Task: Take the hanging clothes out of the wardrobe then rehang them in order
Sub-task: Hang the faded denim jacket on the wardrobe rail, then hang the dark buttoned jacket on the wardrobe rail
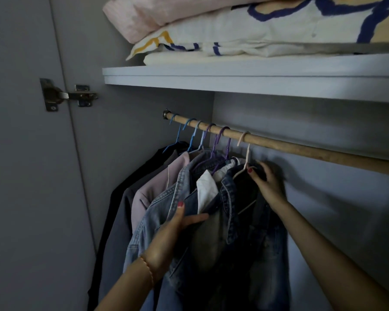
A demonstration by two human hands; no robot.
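Both hands are in among the clothes: the left hand [177, 223] grips the front edge of a light denim jacket [157, 212], thumb up on the cloth and fingers curled round its opening, while the right hand [266, 182] reaches higher, fingers curled round the shoulder of a cream hanger [245, 153] that carries a dark denim jacket [256, 232]. Between the two jackets sits a white shirt [206, 189], its collar poking up. Further left hang a pale pink garment [148, 189], then a grey one [119, 221], then a black one [108, 207] nearest the wardrobe side wall. All of them are bunched at the left end of a wooden rail [301, 148], on blue hangers [184, 135] and purple hangers [220, 142], with the cream hook last in the row. Above the rail runs a white shelf [234, 79] stacked with folded bedding [245, 30], pink on top of white with blue and yellow markings. Far left, a metal hinge [65, 95] joins the open door [20, 153] to the wardrobe
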